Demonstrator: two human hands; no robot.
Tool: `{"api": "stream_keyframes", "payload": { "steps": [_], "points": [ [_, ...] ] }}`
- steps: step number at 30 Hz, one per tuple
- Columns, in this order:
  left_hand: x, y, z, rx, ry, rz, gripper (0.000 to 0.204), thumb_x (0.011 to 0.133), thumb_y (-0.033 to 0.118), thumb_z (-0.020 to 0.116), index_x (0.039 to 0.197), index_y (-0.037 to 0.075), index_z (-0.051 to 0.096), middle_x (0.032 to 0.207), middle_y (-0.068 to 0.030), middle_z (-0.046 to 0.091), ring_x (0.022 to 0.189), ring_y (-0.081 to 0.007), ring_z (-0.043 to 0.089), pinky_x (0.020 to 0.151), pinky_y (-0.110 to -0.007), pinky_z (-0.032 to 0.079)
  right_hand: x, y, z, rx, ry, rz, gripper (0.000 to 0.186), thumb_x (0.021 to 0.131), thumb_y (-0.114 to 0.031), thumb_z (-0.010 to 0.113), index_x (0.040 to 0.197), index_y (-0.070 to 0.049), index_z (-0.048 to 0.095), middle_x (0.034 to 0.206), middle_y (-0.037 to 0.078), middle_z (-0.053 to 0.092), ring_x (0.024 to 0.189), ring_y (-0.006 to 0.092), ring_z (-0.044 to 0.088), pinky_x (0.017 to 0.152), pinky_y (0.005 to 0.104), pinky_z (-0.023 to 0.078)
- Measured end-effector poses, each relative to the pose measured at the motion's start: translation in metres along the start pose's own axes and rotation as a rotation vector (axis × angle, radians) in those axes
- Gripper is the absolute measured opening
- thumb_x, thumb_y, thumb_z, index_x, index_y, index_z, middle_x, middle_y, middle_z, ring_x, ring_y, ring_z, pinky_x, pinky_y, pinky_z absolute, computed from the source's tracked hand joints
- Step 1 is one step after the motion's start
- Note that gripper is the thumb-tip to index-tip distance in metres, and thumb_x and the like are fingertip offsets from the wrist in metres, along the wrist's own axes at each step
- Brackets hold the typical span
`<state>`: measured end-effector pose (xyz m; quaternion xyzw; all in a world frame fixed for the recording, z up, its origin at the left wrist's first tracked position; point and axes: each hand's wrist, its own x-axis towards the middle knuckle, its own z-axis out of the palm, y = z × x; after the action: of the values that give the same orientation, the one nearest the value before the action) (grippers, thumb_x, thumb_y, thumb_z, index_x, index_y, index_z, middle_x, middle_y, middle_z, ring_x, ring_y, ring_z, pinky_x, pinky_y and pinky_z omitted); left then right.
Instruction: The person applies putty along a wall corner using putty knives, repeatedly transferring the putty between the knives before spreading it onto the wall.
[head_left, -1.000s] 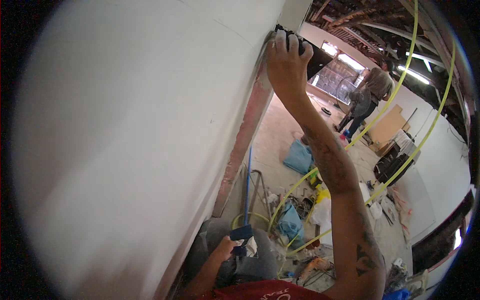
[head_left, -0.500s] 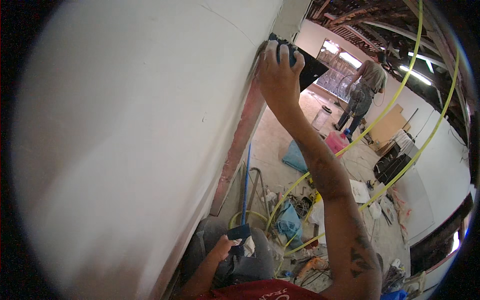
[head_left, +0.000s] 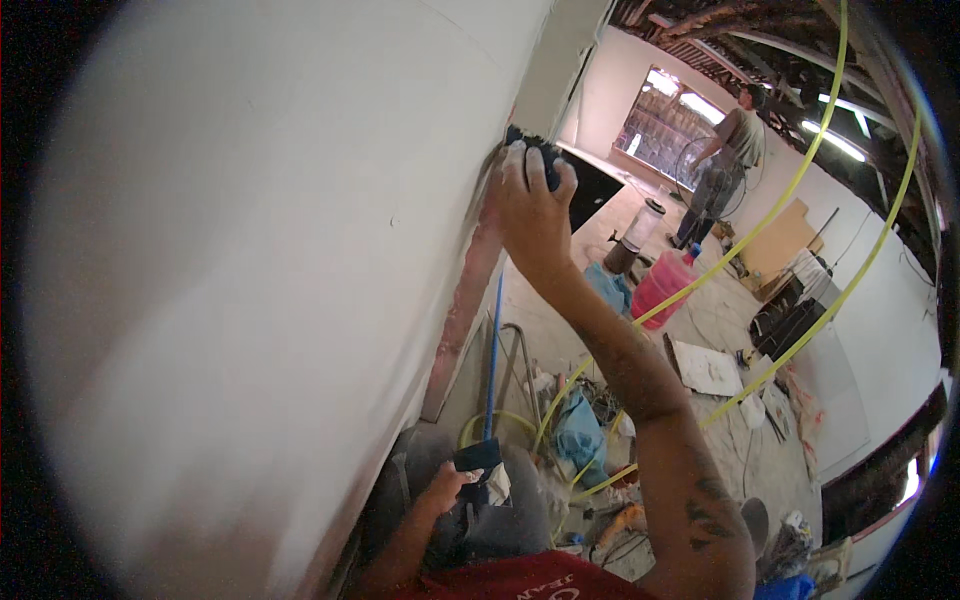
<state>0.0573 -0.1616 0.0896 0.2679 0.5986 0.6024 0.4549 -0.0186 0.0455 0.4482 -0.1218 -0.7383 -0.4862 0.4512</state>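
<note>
My right hand (head_left: 535, 205) reaches up to the end edge of a white wall (head_left: 250, 250). Its dusty fingers are wrapped round the grip of a black plastering float (head_left: 594, 188), whose flat plate lies across the edge. Above the float the edge is coated smooth and grey-beige; the reddish strip (head_left: 462, 310) below it looks bare. Low by my lap, my left hand (head_left: 445, 488) is closed on a putty knife (head_left: 477, 456) with a dark flat blade. Whitish putty (head_left: 498, 484) shows beside that hand. The handle is mostly hidden.
A blue pole (head_left: 494, 360) stands below the wall edge. Yellow hoses (head_left: 800, 185) cross the right side. A pink jug (head_left: 664, 288), a blue bag (head_left: 580, 430), cables and tools litter the floor. Another person (head_left: 728, 165) stands farther back holding a looped cable.
My right hand has slid the float down along the wall edge, leaving more grey coating above it. My left hand has stayed low. The person behind has turned and straightened slightly.
</note>
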Motion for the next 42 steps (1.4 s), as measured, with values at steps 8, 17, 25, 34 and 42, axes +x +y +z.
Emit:
{"api": "stream_keyframes", "payload": {
  "steps": [8,17,25,34,42],
  "points": [
    [-0.022,0.013,-0.011,-0.123,-0.102,0.09,0.022,0.075,0.011,0.065,0.094,0.001,0.063,0.093,-0.0069,0.063,0.08,-0.0151,0.061,0.068,-0.029,0.048,-0.08,-0.038,-0.037,0.37,-0.217,-0.049,0.038,0.072,-0.011,0.052,0.109,-0.001,0.055,0.112,0.012,0.052,0.111,0.0231,0.043,0.091,0.0442,0.029],
    [-0.013,0.005,-0.032,0.681,0.039,0.445,0.04,0.07,0.009,0.064,0.109,0.007,0.06,0.117,-0.0232,0.052,0.11,-0.038,0.048,0.095,-0.04,0.036,-0.149,0.035,-0.11,1.801,-0.461,0.93,0.048,0.069,0.004,0.062,0.115,0.001,0.05,0.108,0.009,0.056,0.103,0.02,0.052,0.094,0.0327,0.039],
    [-0.019,0.103,-0.029,0.178,0.233,0.519,0.055,0.063,0.001,0.066,0.116,0.002,0.053,0.119,-0.0194,0.052,0.113,-0.0335,0.048,0.099,-0.037,0.036,-0.199,0.007,-0.129,2.048,-0.445,1.459,0.049,0.072,0.001,0.064,0.118,0.004,0.048,0.115,0.011,0.055,0.107,0.0205,0.052,0.094,0.0321,0.039],
    [-0.032,0.135,-0.02,0.616,0.286,0.371,0.058,0.059,0.002,0.069,0.115,0.005,0.056,0.116,-0.0175,0.055,0.111,-0.032,0.05,0.095,-0.037,0.04,-0.241,-0.046,-0.159,1.752,-0.628,0.741,0.056,0.066,0.009,0.049,0.121,-0.003,0.045,0.12,0.018,0.046,0.118,0.0315,0.041,0.102,0.0359,0.028],
    [-0.052,0.138,-0.002,-0.045,0.189,0.385,0.036,0.075,0.002,0.061,0.111,0.005,0.054,0.11,-0.0122,0.053,0.105,-0.0213,0.053,0.084,-0.035,0.047,-0.31,-0.057,-0.103,1.655,-1.099,0.437,0.066,0.067,0.008,0.047,0.13,-0.004,0.037,0.132,0.02,0.038,0.126,0.0328,0.032,0.106,0.0399,0.022]
  ]
}}
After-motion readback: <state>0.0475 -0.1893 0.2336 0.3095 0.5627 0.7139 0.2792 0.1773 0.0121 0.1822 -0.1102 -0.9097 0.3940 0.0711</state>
